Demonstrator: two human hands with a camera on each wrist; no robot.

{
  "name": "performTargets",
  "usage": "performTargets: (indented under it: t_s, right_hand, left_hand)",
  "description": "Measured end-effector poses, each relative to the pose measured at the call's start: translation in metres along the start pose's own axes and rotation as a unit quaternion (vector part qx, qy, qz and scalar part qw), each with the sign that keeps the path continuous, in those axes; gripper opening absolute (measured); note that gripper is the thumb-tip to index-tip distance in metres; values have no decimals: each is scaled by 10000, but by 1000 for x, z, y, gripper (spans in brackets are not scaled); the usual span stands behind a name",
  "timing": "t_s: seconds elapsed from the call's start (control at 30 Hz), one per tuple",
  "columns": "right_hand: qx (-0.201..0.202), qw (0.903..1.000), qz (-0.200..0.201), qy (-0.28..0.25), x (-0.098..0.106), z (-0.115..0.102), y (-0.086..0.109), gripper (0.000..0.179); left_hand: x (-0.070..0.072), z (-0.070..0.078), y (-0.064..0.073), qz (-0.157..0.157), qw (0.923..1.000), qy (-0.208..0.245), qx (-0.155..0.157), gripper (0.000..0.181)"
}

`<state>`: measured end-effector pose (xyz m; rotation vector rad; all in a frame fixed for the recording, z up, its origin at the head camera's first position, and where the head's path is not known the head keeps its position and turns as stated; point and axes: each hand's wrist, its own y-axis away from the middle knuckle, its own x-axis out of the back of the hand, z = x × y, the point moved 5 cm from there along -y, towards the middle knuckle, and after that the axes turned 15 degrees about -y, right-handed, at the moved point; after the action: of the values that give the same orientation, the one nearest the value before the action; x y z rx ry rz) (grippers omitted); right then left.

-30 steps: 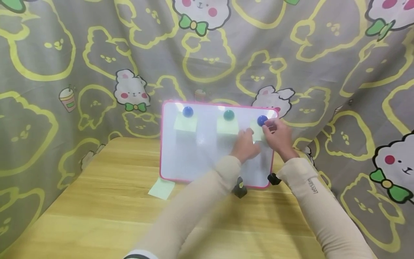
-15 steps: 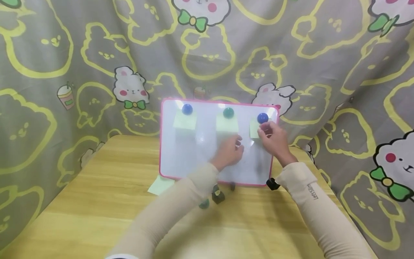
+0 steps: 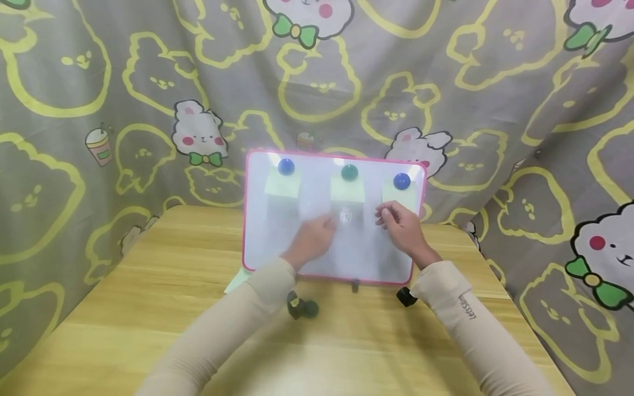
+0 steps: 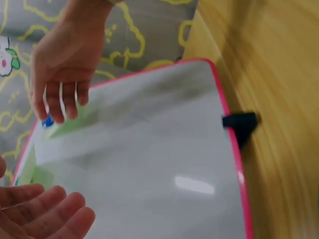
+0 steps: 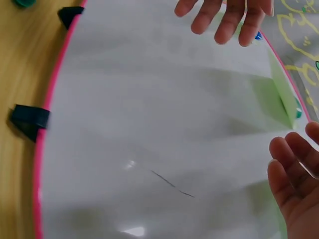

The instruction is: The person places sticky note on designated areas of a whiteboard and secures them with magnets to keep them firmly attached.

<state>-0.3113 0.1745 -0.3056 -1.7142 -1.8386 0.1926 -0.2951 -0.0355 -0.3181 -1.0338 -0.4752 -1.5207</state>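
A whiteboard [image 3: 322, 258] with a pink frame leans upright on the table. Three pale green sticky notes hang along its top, the left one [image 3: 282, 184] under a blue round magnet [image 3: 285, 166]. A green magnet [image 3: 349, 172] sits over the middle note [image 3: 347, 190], and another blue magnet [image 3: 402, 181] over the right note [image 3: 396, 193]. My left hand [image 3: 311, 237] is before the board's centre, blurred, with nothing in it. My right hand [image 3: 403, 228], also holding nothing, is just below the right note. Both hands show loosely bent fingers in the wrist views.
A loose green magnet [image 3: 310, 309] lies on the wooden table [image 3: 346, 352] in front of the board. Black feet [image 5: 30, 119] support the board's lower edge. Another green note [image 3: 236, 280] lies partly under its left corner. A patterned curtain [image 3: 317, 71] surrounds the table.
My left hand has moved left, away from the right note. My right hand has come down from the right blue magnet. The loose green magnet has come into view beside the left sleeve.
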Motion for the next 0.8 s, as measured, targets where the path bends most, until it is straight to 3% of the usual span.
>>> performTargets:
  t_s: [0.23,0.37,0.57,0.8]
  right_hand:
    - [-83,9987,-495,-22,-26,10,12,26]
    - [-48,9976,-694,54,-40,17,19,24]
    - [-9,9934,-1069,415,-61,37,34,19]
    - [106,9808,-1912,365,-97,51,59,13]
  left_hand:
    - [11,-37,21,-157,9994,7,293,35]
    - [15,-59,31,-185,9985,-214,477,38]
    - [16,-84,44,-187,9944,-1009,267,22]
    - [12,-115,60,-509,9876,-1457,286,23]
